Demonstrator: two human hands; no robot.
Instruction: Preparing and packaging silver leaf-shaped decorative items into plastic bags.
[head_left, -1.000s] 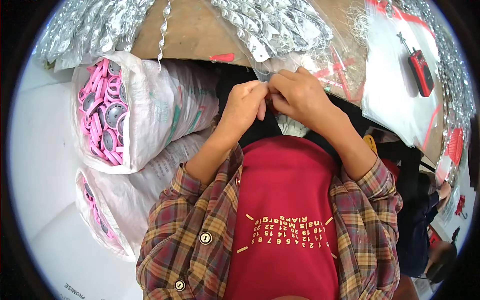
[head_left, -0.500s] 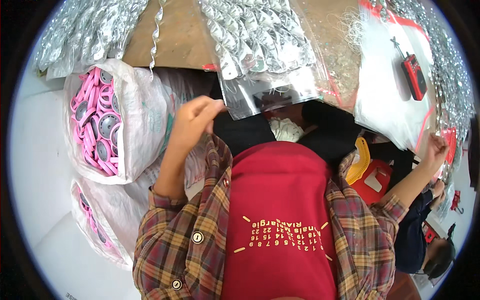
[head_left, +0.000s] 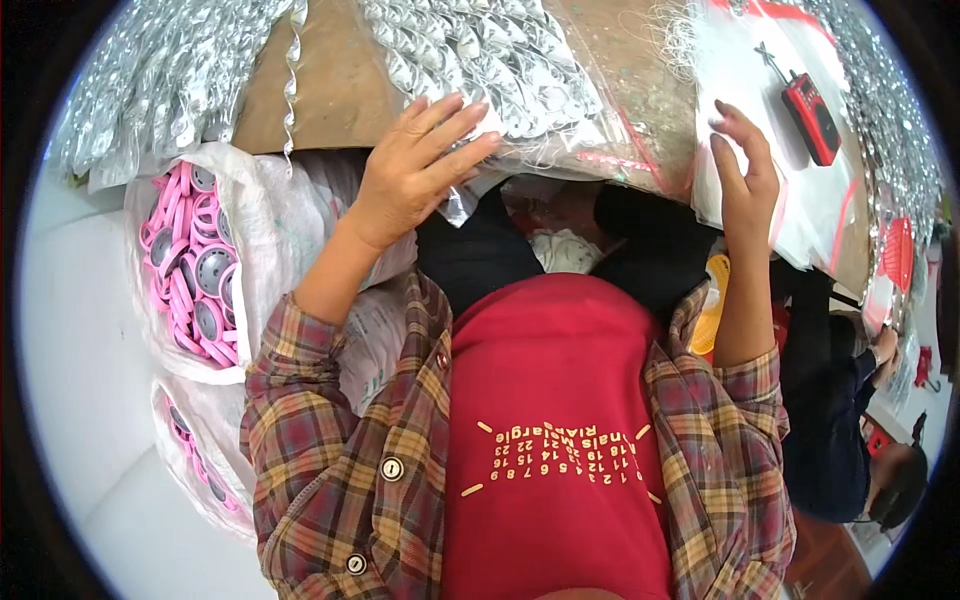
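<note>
My left hand [head_left: 415,170] rests flat, fingers spread, on a clear bag of silver foil pieces [head_left: 500,80] at the front edge of a brown cardboard-topped table [head_left: 330,90]. It grips nothing. My right hand [head_left: 745,170] is raised at the table's right side, fingers apart, its fingertips touching a pile of clear plastic bags [head_left: 760,110]. A small red device [head_left: 812,115] lies on those bags just beyond the right hand.
Heaps of silver foil pieces [head_left: 150,80] cover the table's left and far right. White sacks of pink-and-grey round parts [head_left: 195,270] stand on my left. Another person [head_left: 850,420] sits low at the right. A yellow object [head_left: 712,300] lies under the table edge.
My hands were together at my chest a second ago. They have since parted: the left went up onto the foil bag, the right swung out and up to the plastic bags.
</note>
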